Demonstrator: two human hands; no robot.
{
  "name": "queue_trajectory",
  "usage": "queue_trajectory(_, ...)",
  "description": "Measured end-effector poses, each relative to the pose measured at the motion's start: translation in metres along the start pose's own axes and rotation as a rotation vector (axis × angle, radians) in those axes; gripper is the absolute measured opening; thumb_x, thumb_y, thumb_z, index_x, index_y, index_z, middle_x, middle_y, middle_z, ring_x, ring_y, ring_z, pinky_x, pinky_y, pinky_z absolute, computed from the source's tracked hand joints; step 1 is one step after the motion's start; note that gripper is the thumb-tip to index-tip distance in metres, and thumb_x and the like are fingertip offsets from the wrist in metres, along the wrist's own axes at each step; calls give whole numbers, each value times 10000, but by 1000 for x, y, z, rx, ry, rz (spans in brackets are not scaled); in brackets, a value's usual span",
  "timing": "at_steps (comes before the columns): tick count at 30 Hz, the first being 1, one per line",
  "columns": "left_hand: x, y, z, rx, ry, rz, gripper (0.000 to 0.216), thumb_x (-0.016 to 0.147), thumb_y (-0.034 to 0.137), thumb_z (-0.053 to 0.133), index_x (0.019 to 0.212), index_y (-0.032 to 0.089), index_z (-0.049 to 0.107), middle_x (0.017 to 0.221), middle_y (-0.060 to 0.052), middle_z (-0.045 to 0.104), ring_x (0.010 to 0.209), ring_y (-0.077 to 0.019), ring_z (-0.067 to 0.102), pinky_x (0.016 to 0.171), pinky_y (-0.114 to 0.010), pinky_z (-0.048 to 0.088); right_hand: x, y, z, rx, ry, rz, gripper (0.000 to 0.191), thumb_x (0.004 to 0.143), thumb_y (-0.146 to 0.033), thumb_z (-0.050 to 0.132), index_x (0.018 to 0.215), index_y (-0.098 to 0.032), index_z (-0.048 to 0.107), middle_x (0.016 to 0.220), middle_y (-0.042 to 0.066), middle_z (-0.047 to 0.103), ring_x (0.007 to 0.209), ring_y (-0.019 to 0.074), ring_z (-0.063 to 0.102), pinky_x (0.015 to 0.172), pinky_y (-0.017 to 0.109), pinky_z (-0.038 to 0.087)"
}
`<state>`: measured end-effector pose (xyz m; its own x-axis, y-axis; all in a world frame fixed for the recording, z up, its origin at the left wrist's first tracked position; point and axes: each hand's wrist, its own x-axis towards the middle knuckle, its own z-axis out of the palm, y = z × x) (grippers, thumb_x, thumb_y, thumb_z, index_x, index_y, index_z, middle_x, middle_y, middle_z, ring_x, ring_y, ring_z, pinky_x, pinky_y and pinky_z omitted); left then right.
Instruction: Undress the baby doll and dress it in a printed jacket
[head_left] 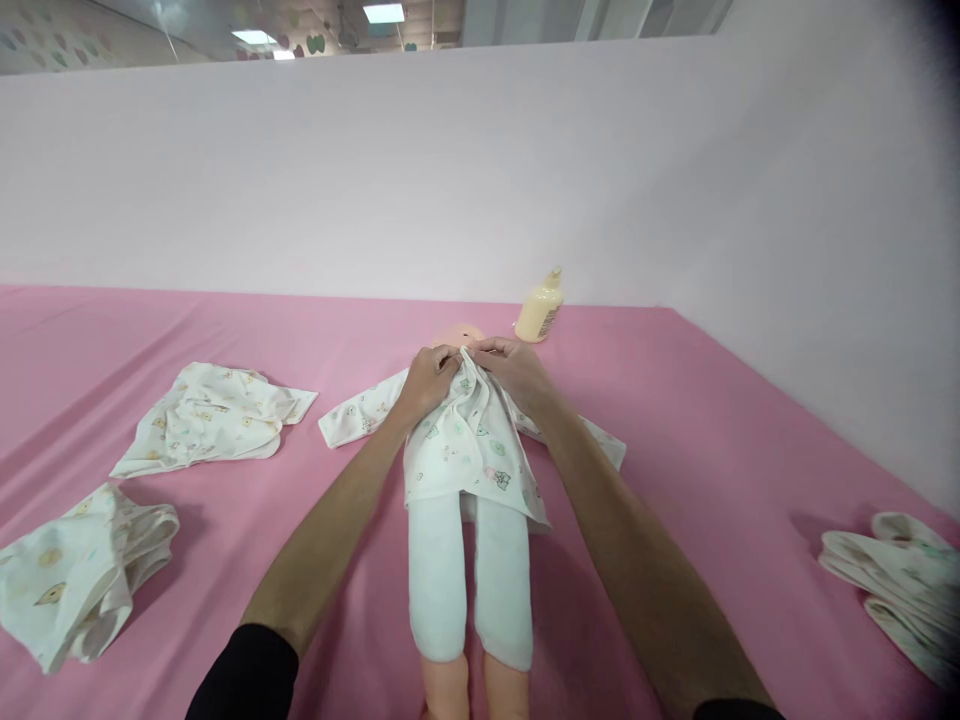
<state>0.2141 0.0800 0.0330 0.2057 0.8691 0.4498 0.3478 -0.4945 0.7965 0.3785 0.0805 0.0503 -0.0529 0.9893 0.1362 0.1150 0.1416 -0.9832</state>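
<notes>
At the doll's (465, 520) neck, both hands, left hand (427, 380) and right hand (514, 368), pinch the printed shirt (469, 450) collar together; the soft, light cloth looks best gripped along its front edges.

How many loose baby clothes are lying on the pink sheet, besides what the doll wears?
3: one garment far left of the doll, one bundle near left, one pile at the right edge, partly cut off.

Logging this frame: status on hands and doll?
Left hand and right hand both pinching shirt at doll's collar. Doll flat on pink sheet. Bottle behind head, clear of hands.
</notes>
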Motion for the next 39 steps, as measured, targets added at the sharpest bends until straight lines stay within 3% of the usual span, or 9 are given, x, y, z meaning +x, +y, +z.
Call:
queue_trajectory(5, 0, 0, -2, -17, -14, 1, 273, 927, 306, 471, 744, 163, 613, 758, -9, 633, 739, -140, 553, 726, -259, 420, -5, -2, 9, -59, 37, -57, 263, 750, -378, 736, 905, -166, 756, 975, 70, 756, 929, 198, 685, 811, 290, 533)
queue_trajectory(12, -2, 6, -5, -73, -63, -35, 286, 914, 316, 481, 679, 165, 546, 712, 2, 578, 684, -126, 506, 672, -256, 414, -3, 2, 10, -97, 9, -67, 288, 774, -418, 697, 911, -166, 722, 928, 68, 746, 871, 194, 673, 759, 283, 526)
queue_trajectory(16, -4, 13, -11, -199, -130, -229, 223, 881, 287, 495, 699, 178, 562, 659, 17, 519, 578, -103, 432, 574, -250, 369, -1, 3, 8, -151, -20, -125, 282, 780, -427, 687, 877, -163, 697, 868, 55, 715, 798, 173, 638, 731, 278, 506)
queue_trajectory(20, -5, 15, -14, -249, -111, -371, 234, 892, 329, 492, 738, 188, 598, 570, 32, 410, 480, -90, 287, 488, -257, 275, 2, 6, 8, -251, -16, -221, 253, 764, -403, 673, 856, -167, 681, 868, 56, 686, 758, 161, 598, 706, 282, 485)
queue_trajectory(28, -3, 13, -10, -109, -94, -213, 294, 903, 334, 489, 673, 168, 564, 694, -2, 547, 632, -115, 449, 612, -259, 373, 1, 5, 8, -476, 12, -382, 113, 706, -260, 602, 778, -187, 650, 766, 25, 623, 692, 152, 552, 684, 285, 456)
queue_trajectory(34, 0, 12, -6, 114, -58, -41, 229, 890, 245, 471, 699, 165, 570, 792, -36, 622, 729, -144, 523, 676, -273, 405, -1, 4, 7, -465, 37, -297, 104, 715, -259, 589, 765, -193, 651, 702, 19, 647, 642, 155, 561, 636, 283, 450)
queue_trajectory(39, -3, 15, -6, 103, -44, -51, 94, 831, 216, 541, 798, 160, 610, 834, -39, 656, 713, -143, 558, 663, -273, 421, 3, 8, 4, -357, 5, -225, 168, 700, -236, 616, 844, -176, 680, 794, 35, 705, 725, 169, 637, 692, 285, 494)
